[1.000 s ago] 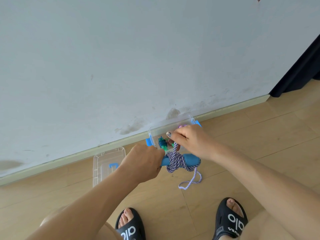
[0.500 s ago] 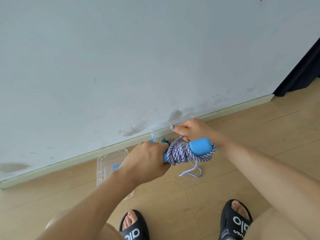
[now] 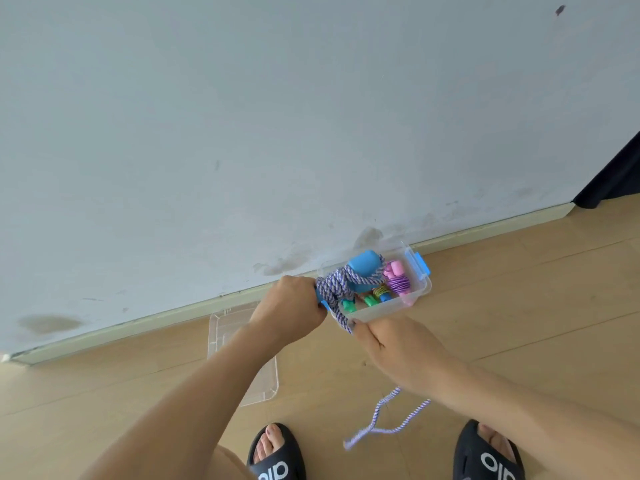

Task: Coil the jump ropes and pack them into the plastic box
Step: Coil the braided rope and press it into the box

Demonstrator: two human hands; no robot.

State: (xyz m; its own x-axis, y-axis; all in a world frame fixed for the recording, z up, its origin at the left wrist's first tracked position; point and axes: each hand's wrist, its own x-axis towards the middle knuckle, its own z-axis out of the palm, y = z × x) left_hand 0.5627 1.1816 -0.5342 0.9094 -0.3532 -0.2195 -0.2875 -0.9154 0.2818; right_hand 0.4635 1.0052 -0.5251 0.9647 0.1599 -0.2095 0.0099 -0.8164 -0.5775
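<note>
Left grip: left hand (image 3: 291, 303) is fisted tight round the near end of the blue handle (image 3: 362, 273), knuckles up, at the box's nine o'clock corner.
Right grip: right hand (image 3: 398, 351) pinches the purple-and-white rope (image 3: 334, 289) between thumb and fingers, just off the box's six o'clock edge.
Handle axis: the blue handle runs from the left fist up toward one o'clock, its rounded far end tipped over the box, smooth and matte.
Rope: braided cord, wrapped in a few turns round the handle by the fist; one strand drops to the right hand, and the loose tail (image 3: 388, 420) trails out below that hand toward six o'clock, blurred, over the floor.
Box: clear plastic box (image 3: 420, 289) on the wooden floor (image 3: 519, 289), touching the skirting, blue latch at three o'clock.
Inside: a pink-handled rope (image 3: 396, 277) coiled in purple, plus green and blue handle ends, crowded together.
Lid: clear lid (image 3: 242, 358) flat on the floor at eight o'clock, partly under the left forearm.
Writing: black slides (image 3: 488, 455) at the bottom edge show white letters, "alo".
</note>
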